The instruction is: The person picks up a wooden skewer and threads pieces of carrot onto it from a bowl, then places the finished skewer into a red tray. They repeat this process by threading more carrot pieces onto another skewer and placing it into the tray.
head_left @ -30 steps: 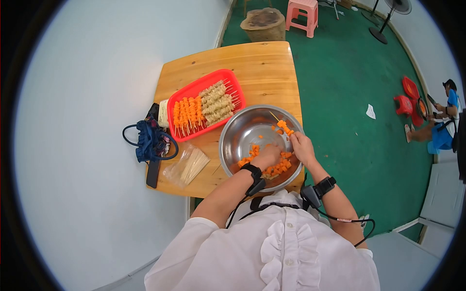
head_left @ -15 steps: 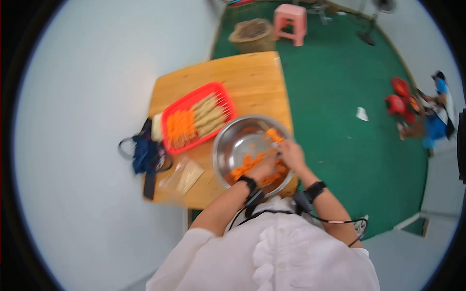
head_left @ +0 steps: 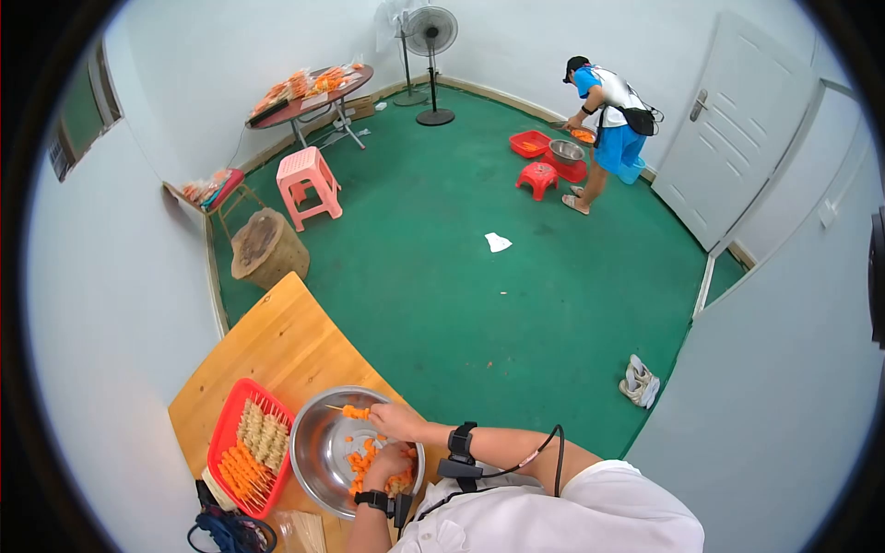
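Note:
My right hand [head_left: 396, 422] is closed on a skewer [head_left: 356, 412] threaded with orange pieces, its bare tip pointing left over the steel bowl [head_left: 309, 442]. Lower down, my left hand [head_left: 393, 461] reaches into the bowl with its fingers curled among the loose orange pieces [head_left: 361, 468]. What those fingers grip, if anything, is hidden. Beside the bowl stands a red tray [head_left: 218, 442]. It holds rows of orange skewers [head_left: 243, 475] and pale, beige skewers [head_left: 264, 433].
The wooden table [head_left: 286, 327] carries a dark blue bag [head_left: 230, 532] and a packet of bare sticks [head_left: 302, 532]. Beyond are a tree-stump block [head_left: 267, 249], a pink stool [head_left: 309, 184], a fan [head_left: 431, 64] and a person [head_left: 613, 120] bending over red basins [head_left: 530, 143].
The view has swung right and up, showing more of the room, with the table now at lower left. The skewer in my right hand now points left over the bowl.

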A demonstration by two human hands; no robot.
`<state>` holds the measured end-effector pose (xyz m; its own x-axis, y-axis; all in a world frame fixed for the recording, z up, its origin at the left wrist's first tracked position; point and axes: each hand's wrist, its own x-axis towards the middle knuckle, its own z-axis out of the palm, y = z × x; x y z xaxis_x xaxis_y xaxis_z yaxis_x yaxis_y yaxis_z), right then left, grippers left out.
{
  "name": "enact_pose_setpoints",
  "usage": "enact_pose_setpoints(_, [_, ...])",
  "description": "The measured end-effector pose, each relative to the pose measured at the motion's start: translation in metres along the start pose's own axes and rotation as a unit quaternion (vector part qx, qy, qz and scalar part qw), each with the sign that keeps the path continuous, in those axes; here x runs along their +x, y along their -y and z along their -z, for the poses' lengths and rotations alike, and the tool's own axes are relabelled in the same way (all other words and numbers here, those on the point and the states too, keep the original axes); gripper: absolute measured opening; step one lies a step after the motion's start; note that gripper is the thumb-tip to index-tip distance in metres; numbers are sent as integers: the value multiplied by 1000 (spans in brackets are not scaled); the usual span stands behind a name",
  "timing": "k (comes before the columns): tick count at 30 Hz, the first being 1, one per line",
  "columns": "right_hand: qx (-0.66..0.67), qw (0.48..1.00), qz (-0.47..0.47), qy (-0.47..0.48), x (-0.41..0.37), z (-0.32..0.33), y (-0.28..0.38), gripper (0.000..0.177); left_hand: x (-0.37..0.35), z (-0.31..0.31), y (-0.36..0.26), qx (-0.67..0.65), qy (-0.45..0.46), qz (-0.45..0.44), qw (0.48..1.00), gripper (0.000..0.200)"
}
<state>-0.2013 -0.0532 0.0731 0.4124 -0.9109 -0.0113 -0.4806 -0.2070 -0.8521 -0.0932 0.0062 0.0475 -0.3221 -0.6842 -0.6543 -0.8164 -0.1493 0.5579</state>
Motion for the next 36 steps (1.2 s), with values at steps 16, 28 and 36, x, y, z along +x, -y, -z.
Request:
enact_pose_setpoints(16, [-10,1000,10,-5,-1,-4,-4,24,-21,-7,11,-78,-53,52,994,20])
enact_pose_setpoints(28, [-9,1000,2,-6,-1,-3,-2,23,-13,-16,49,-64,-112,18,991,18])
enact_pose_setpoints(36, [-14,1000,0,1,-3,1,2,24,-3,-24,82,-2,-226,-17,974,19])
